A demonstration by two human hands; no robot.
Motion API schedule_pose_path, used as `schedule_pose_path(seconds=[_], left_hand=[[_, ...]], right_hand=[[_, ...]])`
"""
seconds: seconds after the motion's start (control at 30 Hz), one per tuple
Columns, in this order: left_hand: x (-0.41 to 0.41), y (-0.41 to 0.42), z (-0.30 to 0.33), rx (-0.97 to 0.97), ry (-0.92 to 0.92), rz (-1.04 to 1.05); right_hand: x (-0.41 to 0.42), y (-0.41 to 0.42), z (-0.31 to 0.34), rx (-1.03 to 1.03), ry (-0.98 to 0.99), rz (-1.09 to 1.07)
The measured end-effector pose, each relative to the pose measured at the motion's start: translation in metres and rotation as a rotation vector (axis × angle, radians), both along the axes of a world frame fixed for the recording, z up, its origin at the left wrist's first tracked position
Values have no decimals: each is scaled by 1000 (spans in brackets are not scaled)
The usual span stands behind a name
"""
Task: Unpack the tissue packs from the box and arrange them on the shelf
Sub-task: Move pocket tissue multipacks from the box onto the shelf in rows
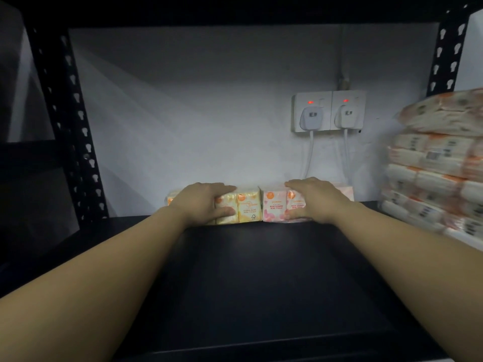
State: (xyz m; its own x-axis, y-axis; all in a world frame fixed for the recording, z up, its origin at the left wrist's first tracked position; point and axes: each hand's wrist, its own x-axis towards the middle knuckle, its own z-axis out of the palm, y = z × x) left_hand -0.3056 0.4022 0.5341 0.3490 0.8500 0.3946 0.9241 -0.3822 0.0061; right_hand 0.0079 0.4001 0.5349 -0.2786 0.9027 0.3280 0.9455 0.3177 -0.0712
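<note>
A yellow floral tissue pack (248, 208) and a pink rose-scented tissue pack (274, 208) stand side by side at the back of the black shelf (261, 278), against the wall. My left hand (202, 201) grips the yellow pack, fingers over its top and thumb on its front. On the pink pack my right hand (313, 198) holds the same way. Both packs rest on the shelf board. The box is out of view.
A tall stack of large wrapped tissue bundles (436, 165) fills the shelf's right side. Two wall sockets with plugs (328, 112) and hanging cables sit behind the packs. Black perforated uprights (69, 121) frame the shelf; another board runs overhead.
</note>
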Motion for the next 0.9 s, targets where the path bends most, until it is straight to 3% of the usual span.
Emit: schedule_pose_path(seconds=[0.23,0.4,0.63,0.8,0.9], left_hand=[[6,-14,6,-45,103,58],[10,-52,4,-25,105,117],[4,-155,0,-68,-143,-6],[-2,-240,-29,-67,-186,-49],[-5,-288,-52,-18,-211,-82]], right_hand=[[-8,-14,7,10,-148,-56],[-16,-46,2,-16,-122,-100],[-41,-153,-6,1,73,8],[-63,-233,-34,-31,175,80],[-77,-275,-60,84,313,178]])
